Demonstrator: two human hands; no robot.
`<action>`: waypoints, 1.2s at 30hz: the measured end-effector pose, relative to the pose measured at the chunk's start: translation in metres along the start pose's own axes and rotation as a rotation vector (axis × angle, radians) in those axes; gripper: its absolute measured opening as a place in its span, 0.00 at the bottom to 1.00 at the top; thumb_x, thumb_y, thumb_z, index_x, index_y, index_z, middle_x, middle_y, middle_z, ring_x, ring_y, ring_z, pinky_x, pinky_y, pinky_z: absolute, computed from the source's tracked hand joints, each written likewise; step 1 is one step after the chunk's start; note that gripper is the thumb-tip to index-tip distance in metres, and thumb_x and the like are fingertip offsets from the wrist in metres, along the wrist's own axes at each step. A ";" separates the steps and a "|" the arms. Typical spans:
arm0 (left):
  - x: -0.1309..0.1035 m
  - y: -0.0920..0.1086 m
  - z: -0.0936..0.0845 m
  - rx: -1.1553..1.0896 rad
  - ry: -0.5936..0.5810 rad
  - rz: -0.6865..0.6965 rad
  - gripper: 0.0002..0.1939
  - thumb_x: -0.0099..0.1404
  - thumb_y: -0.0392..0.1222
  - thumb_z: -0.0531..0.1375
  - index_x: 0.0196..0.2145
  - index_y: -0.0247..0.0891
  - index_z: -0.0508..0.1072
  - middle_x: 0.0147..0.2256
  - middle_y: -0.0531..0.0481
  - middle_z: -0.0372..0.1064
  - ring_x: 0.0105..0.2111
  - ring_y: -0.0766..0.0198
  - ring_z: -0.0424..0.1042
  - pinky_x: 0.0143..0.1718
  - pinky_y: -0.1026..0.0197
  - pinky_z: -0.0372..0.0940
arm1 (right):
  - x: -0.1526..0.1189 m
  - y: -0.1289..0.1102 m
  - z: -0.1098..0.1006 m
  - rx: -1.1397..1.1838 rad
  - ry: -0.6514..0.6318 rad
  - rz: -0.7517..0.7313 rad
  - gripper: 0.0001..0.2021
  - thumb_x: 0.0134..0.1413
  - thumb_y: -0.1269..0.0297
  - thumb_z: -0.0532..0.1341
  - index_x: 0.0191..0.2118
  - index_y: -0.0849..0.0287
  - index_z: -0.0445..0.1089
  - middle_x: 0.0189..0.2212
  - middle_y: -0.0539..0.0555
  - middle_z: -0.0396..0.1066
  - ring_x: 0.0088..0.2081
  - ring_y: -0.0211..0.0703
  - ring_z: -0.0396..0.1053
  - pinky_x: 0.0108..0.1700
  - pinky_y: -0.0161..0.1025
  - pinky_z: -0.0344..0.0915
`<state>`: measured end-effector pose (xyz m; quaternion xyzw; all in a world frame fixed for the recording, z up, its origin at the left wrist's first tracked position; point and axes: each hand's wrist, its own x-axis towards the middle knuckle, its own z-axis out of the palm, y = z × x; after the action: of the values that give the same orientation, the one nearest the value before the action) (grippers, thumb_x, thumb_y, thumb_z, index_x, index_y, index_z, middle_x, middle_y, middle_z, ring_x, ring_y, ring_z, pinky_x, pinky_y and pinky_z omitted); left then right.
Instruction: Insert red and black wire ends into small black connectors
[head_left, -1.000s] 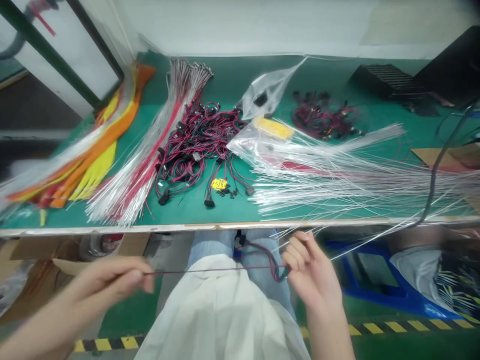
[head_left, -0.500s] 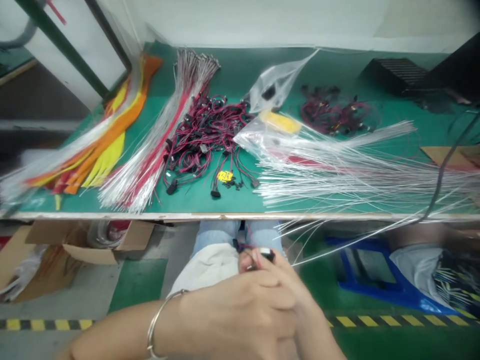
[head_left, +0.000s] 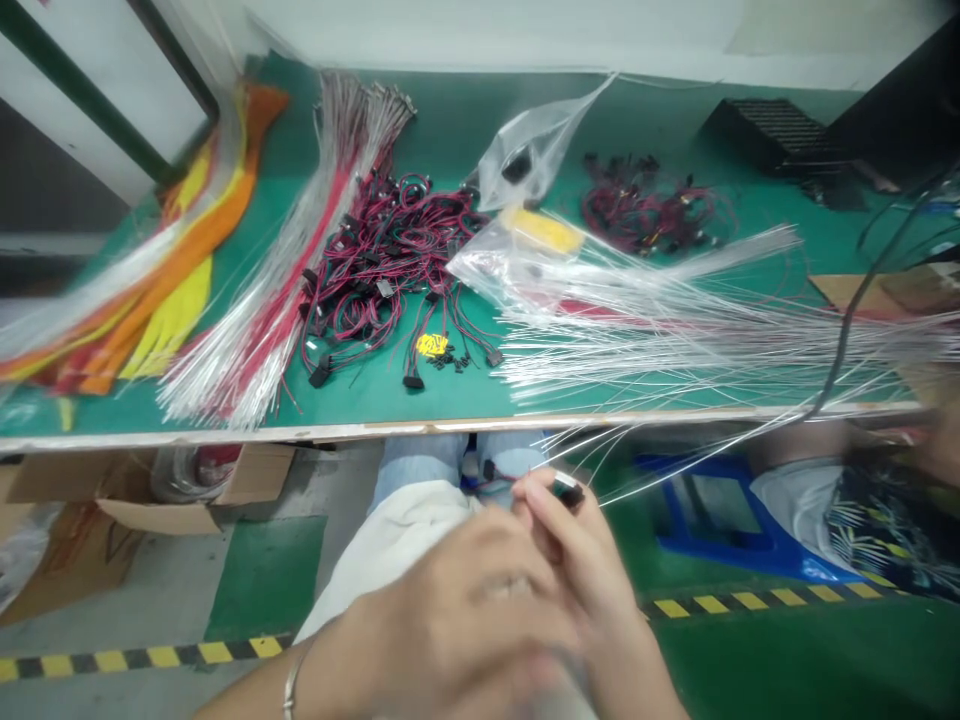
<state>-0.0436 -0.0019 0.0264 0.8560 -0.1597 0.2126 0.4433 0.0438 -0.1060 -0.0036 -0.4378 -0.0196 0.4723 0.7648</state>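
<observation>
Beyond the table's near edge, my right hand point(head_left: 592, 560) is closed on a black wire connector point(head_left: 568, 490) with a pale patch on one end. Thin dark red wires run left from the fingertips to a small black plug point(head_left: 490, 470) over my lap. My left hand point(head_left: 465, 610), with a ring and a bracelet, overlaps my right hand from the left. Its fingers are curled and blurred, and what they hold is hidden. On the table lie a small heap of yellow pieces point(head_left: 432, 345), tiny black pieces point(head_left: 454, 360) and a tangle of red-and-black wire harnesses point(head_left: 390, 250).
Bundles of white and red wires point(head_left: 247, 310) and orange and yellow sleeving point(head_left: 195, 240) lie left. Long white wires point(head_left: 637, 350) overhang the edge at right, near a plastic bag point(head_left: 517, 165) and black cable point(head_left: 847, 330). A blue stool point(head_left: 727, 520) and seated person are right; cardboard boxes point(head_left: 157, 515) left.
My left hand has shifted down and left, uncovering more of my right hand. The right hand has moved slightly right with the connector. The whole view has turned a little.
</observation>
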 end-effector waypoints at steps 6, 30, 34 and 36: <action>0.005 -0.018 -0.014 0.248 0.120 -0.220 0.16 0.62 0.31 0.56 0.47 0.38 0.68 0.40 0.46 0.67 0.41 0.61 0.63 0.44 0.55 0.57 | -0.004 0.006 -0.009 -0.291 -0.040 -0.147 0.10 0.54 0.62 0.60 0.25 0.61 0.68 0.19 0.49 0.63 0.21 0.30 0.55 0.24 0.28 0.51; 0.005 -0.101 -0.061 0.239 0.119 -0.780 0.11 0.64 0.44 0.53 0.33 0.37 0.71 0.32 0.50 0.70 0.33 0.65 0.68 0.36 0.65 0.61 | 0.002 0.020 -0.019 -0.508 0.176 -0.129 0.16 0.48 0.54 0.63 0.22 0.63 0.64 0.14 0.48 0.57 0.18 0.29 0.49 0.21 0.29 0.43; 0.024 -0.169 -0.085 0.423 0.177 -0.856 0.08 0.59 0.42 0.57 0.30 0.35 0.73 0.31 0.46 0.70 0.34 0.58 0.67 0.40 0.59 0.59 | -0.002 0.017 -0.011 -0.355 0.235 -0.064 0.18 0.42 0.51 0.66 0.24 0.64 0.65 0.13 0.47 0.56 0.17 0.28 0.46 0.21 0.29 0.40; 0.030 -0.190 -0.085 0.413 0.147 -0.865 0.06 0.54 0.41 0.61 0.26 0.36 0.73 0.28 0.47 0.70 0.32 0.58 0.68 0.37 0.59 0.59 | -0.003 0.019 -0.012 -0.318 0.246 -0.050 0.19 0.40 0.51 0.67 0.24 0.64 0.65 0.13 0.47 0.56 0.17 0.28 0.46 0.21 0.29 0.39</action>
<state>0.0512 0.1717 -0.0452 0.8967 0.2880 0.0961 0.3221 0.0341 -0.1130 -0.0225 -0.6068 -0.0111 0.3870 0.6942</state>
